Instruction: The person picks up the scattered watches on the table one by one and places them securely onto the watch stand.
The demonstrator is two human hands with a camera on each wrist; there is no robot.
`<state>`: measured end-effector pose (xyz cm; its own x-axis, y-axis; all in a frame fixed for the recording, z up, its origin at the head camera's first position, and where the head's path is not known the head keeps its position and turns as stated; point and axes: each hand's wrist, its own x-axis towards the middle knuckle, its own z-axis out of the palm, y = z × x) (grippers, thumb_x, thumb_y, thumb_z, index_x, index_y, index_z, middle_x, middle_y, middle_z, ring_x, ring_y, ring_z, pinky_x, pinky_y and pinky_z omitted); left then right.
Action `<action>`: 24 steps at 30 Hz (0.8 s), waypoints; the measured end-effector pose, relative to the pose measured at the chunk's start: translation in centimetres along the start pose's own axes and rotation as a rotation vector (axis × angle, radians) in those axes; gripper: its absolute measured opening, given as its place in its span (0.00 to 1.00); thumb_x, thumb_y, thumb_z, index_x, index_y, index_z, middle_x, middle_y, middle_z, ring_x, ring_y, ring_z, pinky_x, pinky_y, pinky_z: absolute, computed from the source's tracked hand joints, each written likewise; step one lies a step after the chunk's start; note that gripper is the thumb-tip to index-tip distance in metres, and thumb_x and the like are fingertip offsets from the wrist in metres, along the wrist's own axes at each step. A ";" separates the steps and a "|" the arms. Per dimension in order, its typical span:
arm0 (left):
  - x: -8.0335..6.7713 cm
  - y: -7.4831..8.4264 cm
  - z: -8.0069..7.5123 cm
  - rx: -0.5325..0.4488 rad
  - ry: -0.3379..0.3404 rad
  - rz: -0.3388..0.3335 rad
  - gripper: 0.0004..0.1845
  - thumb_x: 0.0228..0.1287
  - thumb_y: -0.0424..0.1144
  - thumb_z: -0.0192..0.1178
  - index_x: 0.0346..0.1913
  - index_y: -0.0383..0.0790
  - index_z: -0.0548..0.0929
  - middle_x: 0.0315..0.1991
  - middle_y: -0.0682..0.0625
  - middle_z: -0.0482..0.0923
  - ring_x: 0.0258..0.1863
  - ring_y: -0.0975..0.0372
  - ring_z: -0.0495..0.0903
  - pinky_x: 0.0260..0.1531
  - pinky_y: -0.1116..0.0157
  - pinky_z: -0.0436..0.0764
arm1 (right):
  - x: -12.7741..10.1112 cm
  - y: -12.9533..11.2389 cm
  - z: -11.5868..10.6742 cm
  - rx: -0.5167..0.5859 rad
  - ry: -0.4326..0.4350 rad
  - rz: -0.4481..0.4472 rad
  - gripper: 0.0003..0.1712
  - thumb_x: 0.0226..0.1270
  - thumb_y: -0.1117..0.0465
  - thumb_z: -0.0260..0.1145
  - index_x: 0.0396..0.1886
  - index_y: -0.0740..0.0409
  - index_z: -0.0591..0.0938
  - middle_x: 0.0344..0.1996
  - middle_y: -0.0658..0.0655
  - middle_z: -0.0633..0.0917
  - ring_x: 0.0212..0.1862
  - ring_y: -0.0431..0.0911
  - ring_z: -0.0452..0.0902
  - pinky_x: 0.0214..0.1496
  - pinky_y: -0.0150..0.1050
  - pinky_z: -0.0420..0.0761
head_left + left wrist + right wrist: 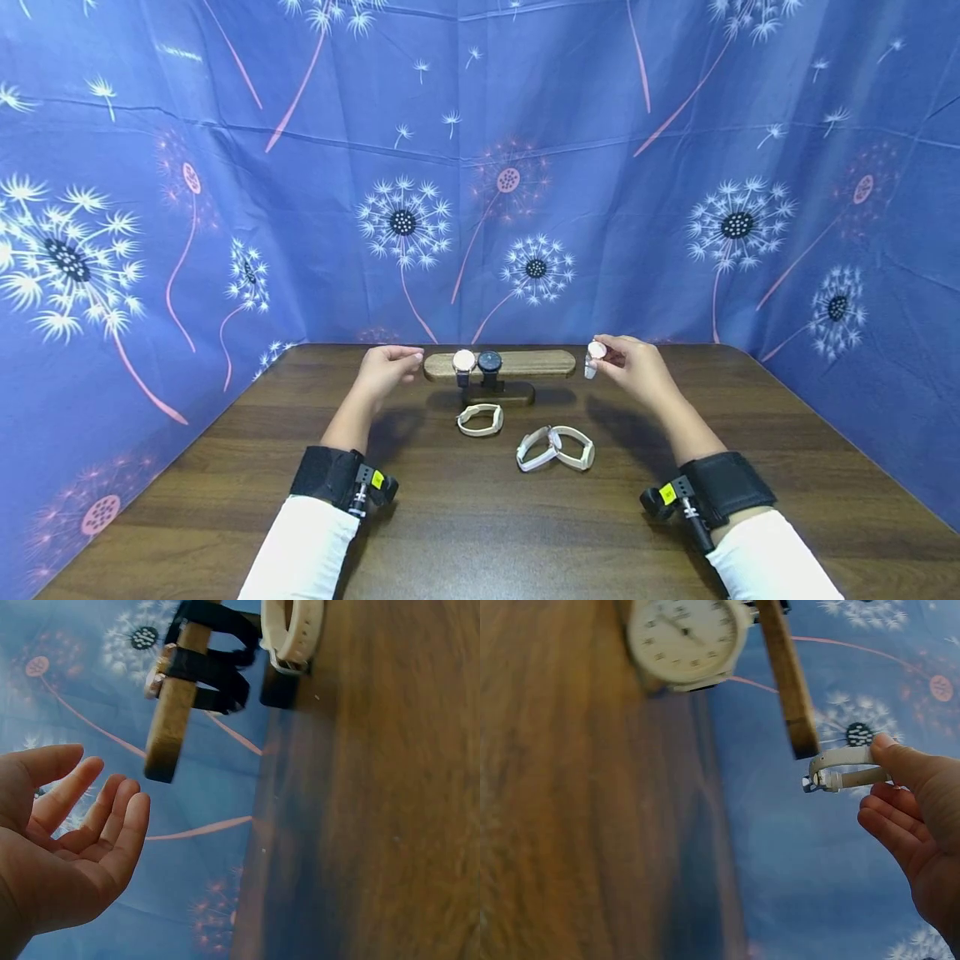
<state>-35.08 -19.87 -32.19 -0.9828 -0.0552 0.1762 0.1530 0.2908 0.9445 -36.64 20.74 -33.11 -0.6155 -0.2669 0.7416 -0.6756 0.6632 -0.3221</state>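
Observation:
A wooden watch stand (525, 364) sits at the table's far middle, carrying a white-faced watch (463, 361) and a dark-faced watch (489, 361) on dark straps. My right hand (606, 359) pinches a pale-strapped watch (596, 350) just off the bar's right end; the right wrist view shows its strap (844, 769) between thumb and fingers (900, 761), close to the bar's tip (799, 727). My left hand (408, 360) hovers at the bar's left end. In the left wrist view this left hand (97, 795) is relaxed and holds nothing, a short way from the bar (172, 712).
Three pale-strapped watches lie on the wooden table (225, 467) in front of the stand: one in the middle (480, 419) and two touching (536, 447) (576, 447). Blue dandelion-print cloth (480, 167) walls the back and both sides.

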 end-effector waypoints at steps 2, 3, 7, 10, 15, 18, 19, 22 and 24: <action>0.4 -0.4 0.1 -0.008 -0.010 -0.004 0.17 0.70 0.35 0.59 0.57 0.29 0.80 0.52 0.37 0.81 0.52 0.50 0.80 0.53 0.54 0.79 | 0.0 0.3 0.5 0.012 -0.008 0.017 0.22 0.52 0.73 0.75 0.48 0.76 0.81 0.35 0.69 0.85 0.34 0.57 0.83 0.38 0.46 0.85; 0.5 -0.5 0.1 -0.009 -0.016 -0.011 0.17 0.69 0.35 0.59 0.57 0.29 0.80 0.53 0.37 0.81 0.52 0.50 0.80 0.53 0.54 0.79 | -0.1 0.5 0.7 0.012 -0.015 0.029 0.22 0.52 0.72 0.75 0.48 0.76 0.81 0.35 0.69 0.85 0.34 0.57 0.83 0.38 0.47 0.85; 0.9 -1.1 0.4 -0.004 -0.030 -0.024 0.18 0.68 0.34 0.61 0.58 0.29 0.79 0.54 0.37 0.80 0.51 0.49 0.81 0.53 0.55 0.80 | -0.1 1.0 1.6 0.041 -0.059 0.083 0.22 0.54 0.70 0.74 0.49 0.75 0.81 0.34 0.66 0.86 0.35 0.55 0.84 0.39 0.46 0.85; 1.1 -1.3 0.6 -0.009 -0.033 -0.015 0.19 0.66 0.32 0.62 0.58 0.28 0.79 0.55 0.36 0.79 0.49 0.49 0.82 0.51 0.56 0.80 | 0.1 1.3 2.1 0.069 -0.088 0.117 0.22 0.56 0.68 0.74 0.49 0.73 0.82 0.35 0.65 0.87 0.36 0.55 0.85 0.40 0.45 0.85; 1.2 -1.6 1.2 0.017 -0.044 0.020 0.20 0.64 0.31 0.64 0.57 0.28 0.79 0.53 0.35 0.80 0.49 0.49 0.83 0.51 0.54 0.80 | 0.4 1.6 2.6 0.116 -0.118 0.181 0.22 0.57 0.66 0.74 0.50 0.71 0.82 0.38 0.67 0.87 0.39 0.57 0.86 0.40 0.44 0.85; 1.2 -1.7 1.4 0.105 -0.026 0.049 0.18 0.62 0.31 0.65 0.55 0.29 0.81 0.49 0.36 0.82 0.46 0.49 0.84 0.49 0.54 0.82 | 0.6 1.6 3.0 0.145 -0.156 0.213 0.23 0.58 0.65 0.74 0.52 0.72 0.81 0.39 0.68 0.86 0.40 0.57 0.86 0.41 0.45 0.85; 1.2 -1.7 1.4 0.135 -0.015 0.056 0.17 0.62 0.30 0.65 0.53 0.30 0.82 0.48 0.37 0.83 0.44 0.50 0.84 0.47 0.55 0.82 | 0.6 1.6 3.1 0.155 -0.166 0.228 0.23 0.58 0.64 0.74 0.52 0.72 0.81 0.40 0.68 0.86 0.40 0.57 0.86 0.41 0.45 0.85; 1.2 -1.7 1.4 0.200 0.023 0.066 0.15 0.61 0.31 0.66 0.51 0.31 0.84 0.45 0.39 0.85 0.42 0.51 0.85 0.44 0.56 0.83 | 0.9 1.6 3.6 0.180 -0.172 0.239 0.23 0.58 0.64 0.74 0.52 0.71 0.82 0.40 0.67 0.87 0.40 0.56 0.86 0.41 0.44 0.85; 1.2 -1.6 1.4 0.210 0.032 0.059 0.14 0.61 0.32 0.67 0.50 0.32 0.85 0.44 0.40 0.85 0.42 0.50 0.85 0.45 0.56 0.83 | 1.0 1.7 4.0 0.192 -0.168 0.237 0.23 0.57 0.63 0.75 0.51 0.71 0.82 0.38 0.65 0.87 0.39 0.55 0.86 0.41 0.44 0.85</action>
<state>-36.66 -19.12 -33.91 -0.9684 -0.0617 0.2416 0.1821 0.4865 0.8545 -39.98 18.76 -35.30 -0.8120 -0.2430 0.5306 -0.5598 0.5814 -0.5904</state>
